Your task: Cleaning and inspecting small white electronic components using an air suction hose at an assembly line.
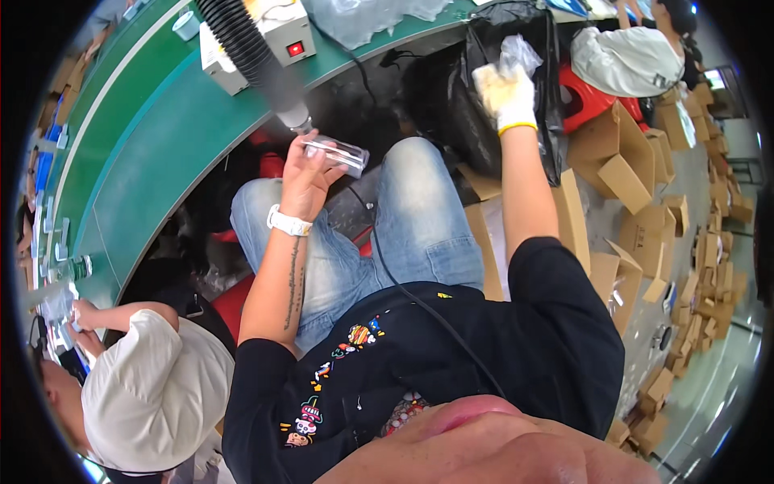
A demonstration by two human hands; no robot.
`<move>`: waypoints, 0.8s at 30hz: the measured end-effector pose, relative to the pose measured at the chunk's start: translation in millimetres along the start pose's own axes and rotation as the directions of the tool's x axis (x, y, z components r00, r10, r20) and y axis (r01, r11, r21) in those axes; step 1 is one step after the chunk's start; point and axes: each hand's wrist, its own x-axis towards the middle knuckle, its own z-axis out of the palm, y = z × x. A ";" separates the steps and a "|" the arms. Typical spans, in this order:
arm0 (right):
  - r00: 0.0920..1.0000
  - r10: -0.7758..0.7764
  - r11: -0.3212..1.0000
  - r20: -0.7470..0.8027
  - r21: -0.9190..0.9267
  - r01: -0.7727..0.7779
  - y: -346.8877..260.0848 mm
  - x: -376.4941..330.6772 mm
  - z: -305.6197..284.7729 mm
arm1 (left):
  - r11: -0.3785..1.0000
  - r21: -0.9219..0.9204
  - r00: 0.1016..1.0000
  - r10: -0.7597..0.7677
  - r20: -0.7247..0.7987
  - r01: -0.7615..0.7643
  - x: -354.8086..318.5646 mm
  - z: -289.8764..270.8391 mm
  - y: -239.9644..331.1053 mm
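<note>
Holding a clear plastic case [337, 153] in the left hand [305, 181], fingers closed round its near end, just under the black hose nozzle [278, 93]. Looks light, rigid, slick, so grip the long edges. Farther out, the gloved right hand [506, 95] pinches crinkly clear film [518, 53] over the black bag [476, 105]: soft, weightless.

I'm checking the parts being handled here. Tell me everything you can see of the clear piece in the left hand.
The clear piece is a small, oblong, transparent item, plastic by its look, with glints along its edges. It lies tilted, gripped at one end by the fingers of the bare left hand, above the person's jeans, just under the metal tip of the black ribbed hose. Finer detail is unreadable.
</note>
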 end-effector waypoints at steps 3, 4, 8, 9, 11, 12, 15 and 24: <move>0.866 0.150 0.950 -0.477 -0.174 -0.261 43.4 -26.3 -19.7 | 0.993 0.078 0.992 0.096 -0.079 -0.090 -4.2 0.0 4.1; 0.910 0.260 0.923 -0.323 -0.195 -0.333 61.5 -53.1 -30.7 | 0.983 0.105 0.978 0.166 -0.128 -0.154 -8.9 0.1 2.3; 0.797 0.579 0.790 -0.173 -0.123 -0.600 163.3 -152.3 2.3 | 0.788 0.480 0.863 0.492 -0.116 -0.385 -30.0 -2.2 -4.1; 0.771 0.622 0.757 -0.136 -0.146 -0.637 182.0 -178.4 27.1 | 0.646 0.626 0.806 0.590 -0.048 -0.436 -38.7 1.1 -6.4; 0.714 0.696 0.698 -0.076 -0.162 -0.697 196.4 -195.1 58.8 | 0.496 0.765 0.793 0.608 0.030 -0.410 -56.1 21.4 -17.7; 0.743 0.669 0.699 -0.019 -0.323 -0.638 202.4 -190.5 67.4 | 0.290 0.887 0.818 0.556 0.149 -0.359 -70.9 32.8 -15.4; 0.783 0.607 0.682 0.137 -0.595 -0.425 213.5 -175.4 99.3 | -0.015 0.929 0.818 0.469 0.333 -0.370 -109.0 46.5 -14.4; 0.710 0.541 0.582 0.450 -0.810 0.070 221.9 -146.6 104.2 | 0.020 0.995 0.570 0.821 0.037 -0.093 -136.5 3.3 45.5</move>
